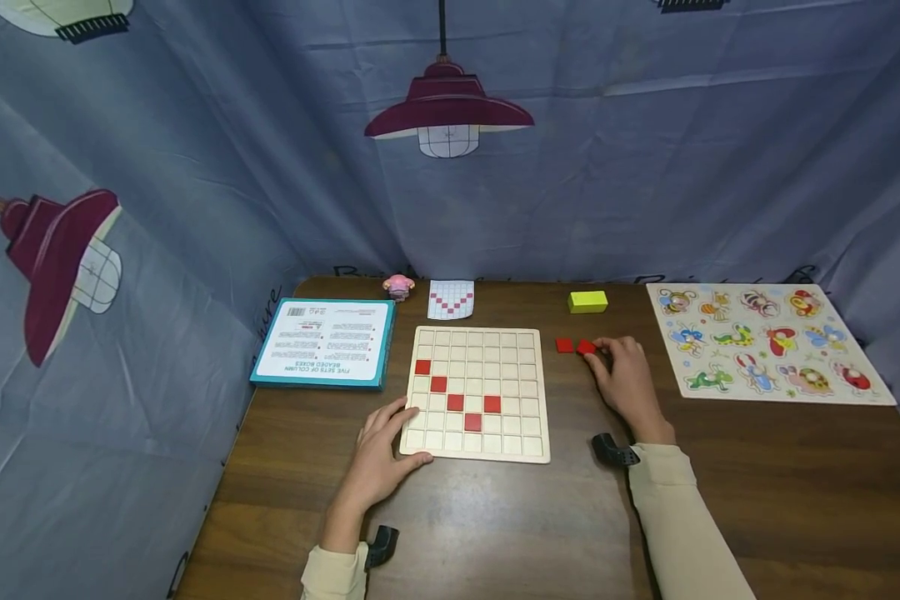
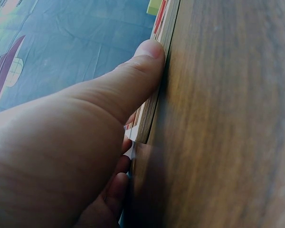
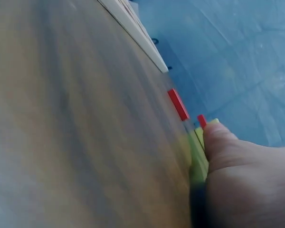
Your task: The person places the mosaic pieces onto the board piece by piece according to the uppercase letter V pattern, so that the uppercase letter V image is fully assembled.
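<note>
A wooden grid board [image 1: 507, 451] lies on the table, with several red squares [image 1: 455, 402] set in its cells. My left hand [image 1: 378, 458] holds the board's near left corner, thumb at the front edge and fingers along the left side. In the left wrist view the thumb [image 2: 140, 71] presses against the board's edge [image 2: 148, 114]. To the right of the board, my right hand [image 1: 628, 387] pinches a red square tile [image 1: 586, 347] between thumb and fingertips. Another red tile [image 1: 564, 345] lies just left of it, also seen lying flat in the right wrist view [image 3: 178, 104].
Behind the board stand a small pattern card [image 1: 451, 300] and a pink figurine [image 1: 398, 287]. A teal-edged box [image 1: 322, 343] lies at left. A yellow-green block [image 1: 587, 302] sits beyond the right hand, and an insect picture board [image 1: 768, 343] lies at far right.
</note>
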`<move>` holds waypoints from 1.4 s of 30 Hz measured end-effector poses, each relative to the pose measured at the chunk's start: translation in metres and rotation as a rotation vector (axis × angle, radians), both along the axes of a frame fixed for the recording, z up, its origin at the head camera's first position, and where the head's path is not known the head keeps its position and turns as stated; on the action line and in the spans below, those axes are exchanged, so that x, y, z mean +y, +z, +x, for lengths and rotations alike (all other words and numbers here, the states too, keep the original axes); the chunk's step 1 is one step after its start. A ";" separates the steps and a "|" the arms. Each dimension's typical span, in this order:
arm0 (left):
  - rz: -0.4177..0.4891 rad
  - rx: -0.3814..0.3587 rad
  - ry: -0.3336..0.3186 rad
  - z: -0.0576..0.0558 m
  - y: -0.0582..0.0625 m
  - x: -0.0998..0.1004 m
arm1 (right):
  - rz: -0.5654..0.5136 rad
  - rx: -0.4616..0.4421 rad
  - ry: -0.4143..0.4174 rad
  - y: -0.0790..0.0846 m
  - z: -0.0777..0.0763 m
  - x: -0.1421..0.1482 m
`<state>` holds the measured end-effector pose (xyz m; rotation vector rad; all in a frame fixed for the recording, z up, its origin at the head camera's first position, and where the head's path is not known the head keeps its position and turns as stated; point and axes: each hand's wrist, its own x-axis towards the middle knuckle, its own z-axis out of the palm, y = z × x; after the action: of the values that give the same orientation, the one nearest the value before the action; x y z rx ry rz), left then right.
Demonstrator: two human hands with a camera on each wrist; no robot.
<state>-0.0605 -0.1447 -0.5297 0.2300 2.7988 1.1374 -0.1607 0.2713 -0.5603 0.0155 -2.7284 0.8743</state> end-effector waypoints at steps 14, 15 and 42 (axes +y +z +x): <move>0.000 0.003 -0.005 0.000 0.002 -0.001 | -0.070 0.047 0.059 0.007 0.029 -0.037; -0.002 0.005 -0.006 0.000 0.002 -0.001 | -0.075 0.053 0.076 0.007 0.030 -0.042; -0.010 -0.012 -0.004 0.000 0.002 0.000 | -0.036 -0.035 0.253 0.014 0.041 -0.105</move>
<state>-0.0609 -0.1450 -0.5280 0.2267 2.7921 1.1198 -0.1200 0.1666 -0.5465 0.3481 -2.7830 0.9977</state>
